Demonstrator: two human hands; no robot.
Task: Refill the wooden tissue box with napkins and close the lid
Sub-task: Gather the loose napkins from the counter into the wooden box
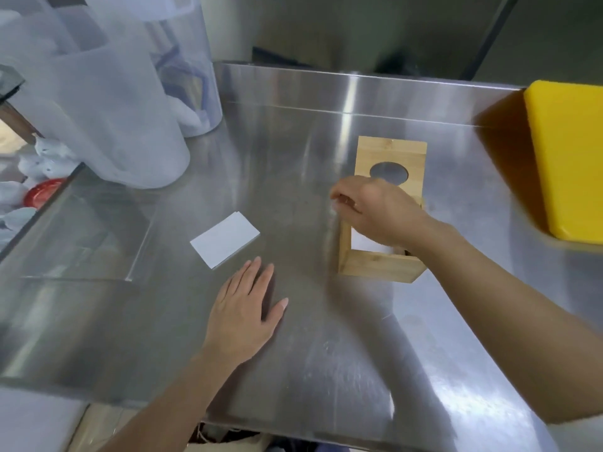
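The wooden tissue box (378, 265) stands on the steel table (310, 353) right of centre. Its lid (391, 154), with a round hole, is swung open and leans back. White napkins (362, 241) show inside the box. My right hand (375, 213) hovers over the open box with fingers curled; a blurred white napkin edge shows at the fingertips. A small stack of white napkins (225, 244) lies on the table to the left. My left hand (241, 314) rests flat on the table just below that stack, fingers apart, holding nothing.
Two tall translucent plastic containers (107, 119) stand at the back left. A yellow board (571, 158) lies at the right edge. Beyond the table's left edge sit white bags and a red lid (42, 192). The table's front edge is close to me.
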